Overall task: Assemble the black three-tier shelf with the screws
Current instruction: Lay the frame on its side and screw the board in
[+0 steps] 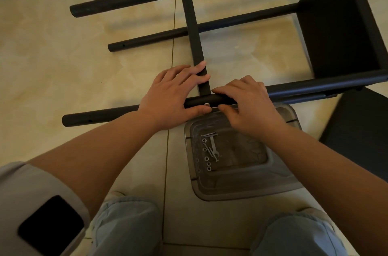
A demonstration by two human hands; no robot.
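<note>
The left hand (174, 96) lies over the near tube (100, 114) of the black shelf frame (340, 25), fingers curled round the crossbar (194, 31) where it meets that tube. The right hand (249, 104) grips the same tube just beside it, thumb and forefinger close to a silver screw (207, 104) at the joint. The frame lies on its side on the tiled floor (63, 67); spare screws (207, 150) sit in a clear tray (241, 182) below.
</note>
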